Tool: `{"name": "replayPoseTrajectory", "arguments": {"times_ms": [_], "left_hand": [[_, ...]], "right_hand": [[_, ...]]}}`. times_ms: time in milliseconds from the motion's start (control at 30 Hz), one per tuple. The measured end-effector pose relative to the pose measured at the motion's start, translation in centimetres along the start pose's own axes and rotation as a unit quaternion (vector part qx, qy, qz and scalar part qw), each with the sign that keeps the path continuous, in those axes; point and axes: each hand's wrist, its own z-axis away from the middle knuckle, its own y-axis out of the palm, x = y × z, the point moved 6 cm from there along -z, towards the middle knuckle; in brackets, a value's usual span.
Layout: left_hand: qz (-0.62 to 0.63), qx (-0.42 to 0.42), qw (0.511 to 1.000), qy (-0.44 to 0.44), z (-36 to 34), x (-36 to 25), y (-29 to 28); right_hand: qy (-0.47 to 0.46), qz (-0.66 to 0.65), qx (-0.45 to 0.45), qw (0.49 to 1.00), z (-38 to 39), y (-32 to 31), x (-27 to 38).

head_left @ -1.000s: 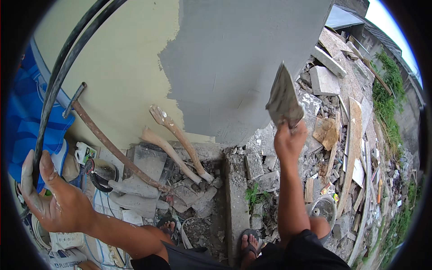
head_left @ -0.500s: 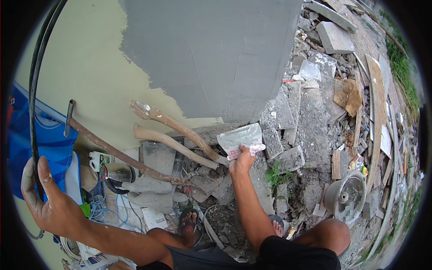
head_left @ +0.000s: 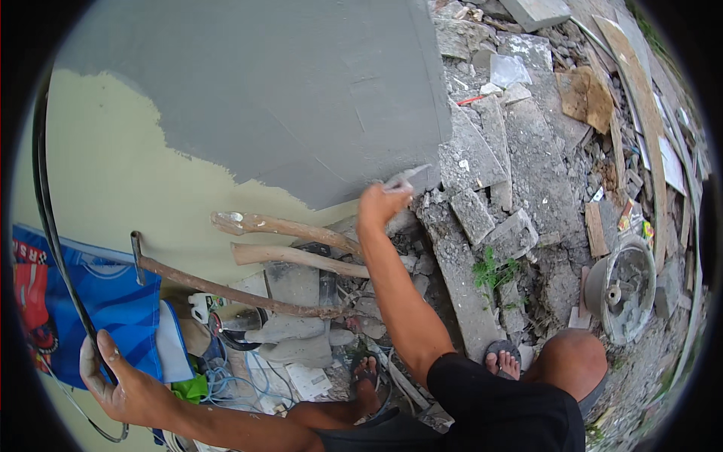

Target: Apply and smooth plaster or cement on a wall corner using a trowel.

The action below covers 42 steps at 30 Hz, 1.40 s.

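My right hand [head_left: 384, 205] is closed around a wide putty scraper [head_left: 410, 175]. The pale blade is seen nearly edge-on, against the lower right part of the grey-coated wall [head_left: 301, 90]. Between the thumb and fingers of my left hand [head_left: 124, 380] runs a black cable [head_left: 47, 196], which rises along the wall's left side. Whitish smears mark the left fingers. Below the grey coat, the wall shows a bare pale green strip [head_left: 203, 196] with a ragged border.
Two wooden handles [head_left: 301, 258] and a rusty bar [head_left: 241, 290] lean near the wall's foot. Broken concrete slabs [head_left: 471, 151] cover the ground on the right. A bucket with grey residue [head_left: 621, 294] lies by my knee. Blue cloth [head_left: 98, 301] hangs on the left.
My right hand has brought the scraper up from over the rubble to the wall's lower edge, turning its blade edge-on. The view has shifted; my left hand stays at the cable.
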Motion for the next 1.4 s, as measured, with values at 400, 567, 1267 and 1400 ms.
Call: {"name": "replayPoseTrajectory", "arguments": {"times_ms": [400,567,1267,1400], "left_hand": [[-0.031,0.020,0.999,0.022,0.8,-0.8,0.9],[-0.007,0.036,0.999,0.039,2.2,-1.4,2.7],[-0.113,0.510,0.716,0.463,22.4,-3.5,23.3],[-0.292,0.604,0.578,0.465,23.1,0.7,25.0]], "right_hand": [[0.123,-0.024,0.103,0.987,5.9,-3.3,-1.2],[0.060,-0.046,0.057,0.995,-2.1,-5.8,-3.6],[-0.184,0.045,0.304,0.934,1.6,-7.7,-7.9],[0.219,-0.213,0.205,0.930,0.2,-8.3,-10.4]]}}
